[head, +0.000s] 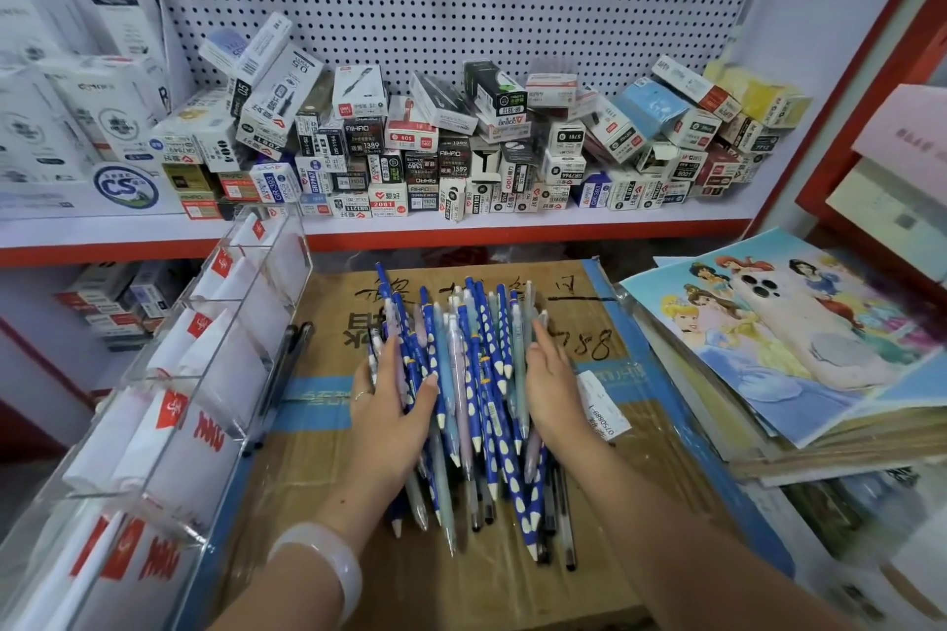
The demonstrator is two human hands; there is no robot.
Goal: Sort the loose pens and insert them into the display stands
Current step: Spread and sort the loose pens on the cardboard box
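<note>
Bracketing pen pile [471, 400] from both sides now. Pile lies mid-scene on cardboard box [589, 518], long axes running near-to-far, slightly fanned. Left hand [392, 405] on pile's left flank, fingers spread fairly straight, thumb laid over blue dotted pens, pressing, no firm grip visible. Right hand [551, 377] on right flank, fingers straight, edge against pens, holding nothing. Acrylic display stand [205, 354] sits left of pile, just beside box edge. Left hand nearer stand; likely carrier for first insert.
</note>
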